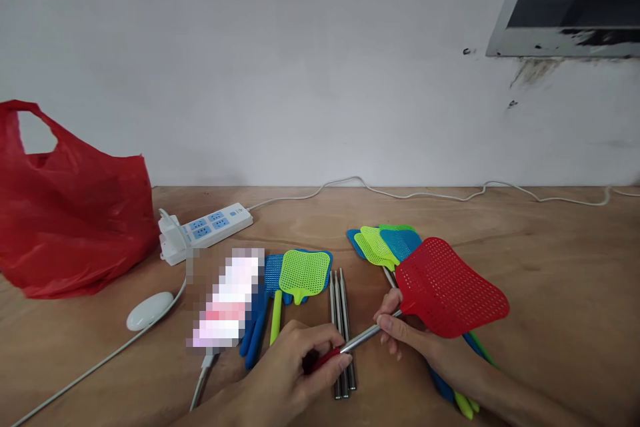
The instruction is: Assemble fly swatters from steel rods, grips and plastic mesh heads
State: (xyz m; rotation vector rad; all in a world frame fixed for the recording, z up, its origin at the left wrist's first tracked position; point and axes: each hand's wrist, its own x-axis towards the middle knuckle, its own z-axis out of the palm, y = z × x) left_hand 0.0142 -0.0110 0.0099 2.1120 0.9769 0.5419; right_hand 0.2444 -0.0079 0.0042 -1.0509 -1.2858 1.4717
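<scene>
A red fly swatter (453, 287) with a metal rod is held between my two hands, its perforated head up to the right. My left hand (300, 357) is closed round the red handle, mostly hidden in the fingers. My right hand (397, 327) pinches the rod just below the head. Several bare metal rods (341, 333) lie side by side beneath the swatter. Left of them are loose yellow-green and blue swatter heads (305, 271), with blue handles (257, 333) and a yellow-green handle (275, 317). Behind the red head, several whole swatters (375, 245) lie in a pile, partly hidden.
A red plastic bag (75, 220) stands at the left. Near it are a white power strip (210, 232), a white oval device (150, 310) with a cable, and a blurred-out phone-like screen (230, 300). A white cord (415, 196) runs along the wall over the wooden table (565, 293).
</scene>
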